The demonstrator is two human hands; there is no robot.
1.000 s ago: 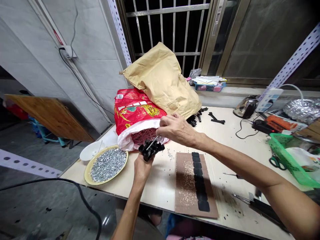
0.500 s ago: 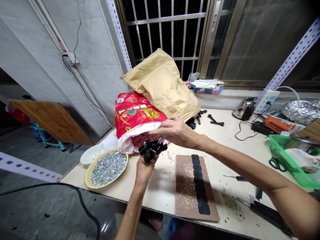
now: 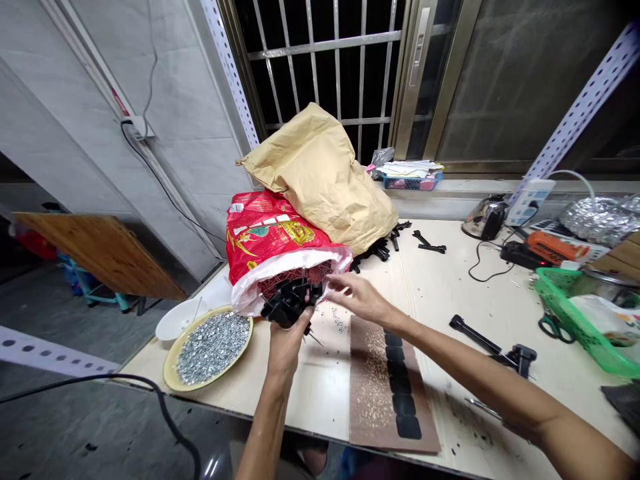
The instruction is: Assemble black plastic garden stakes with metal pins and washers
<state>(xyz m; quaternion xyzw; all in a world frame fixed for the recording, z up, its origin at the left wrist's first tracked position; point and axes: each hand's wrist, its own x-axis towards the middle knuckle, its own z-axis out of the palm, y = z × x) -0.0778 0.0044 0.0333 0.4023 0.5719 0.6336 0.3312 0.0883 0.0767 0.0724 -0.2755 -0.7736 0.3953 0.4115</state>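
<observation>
Several black parts make up one bundle (image 3: 287, 303), and the left hand (image 3: 285, 343) grips it from below, its thumb pressed along the near side and the other fingers mostly hidden behind. Slim metal rods stick out of the bundle at different angles, one rising above the thumb, another slanting down beside it. To steady the pieces well, I would keep the left grip firm but low, so that the rod ends stay clear of the palm, and work at the upper side, where the right fingers have room. It would also be wise to bring those fingers in from the side rather than over a point, and to keep the pieces from shifting against each other. The right hand (image 3: 360, 298) is at the bundle's right end, thumb and fingers bent and partly parted; whether they pinch a part or only touch it, I cannot tell. Just beyond both sets of fingers gapes the red bag (image 3: 265, 223), full of thin reddish pieces. Left of the left fingers is the yellow bowl (image 3: 170, 373) of small shiny metal bits; nearer the body than the right fingers, under that forearm, lies the brown board (image 3: 365, 433).
</observation>
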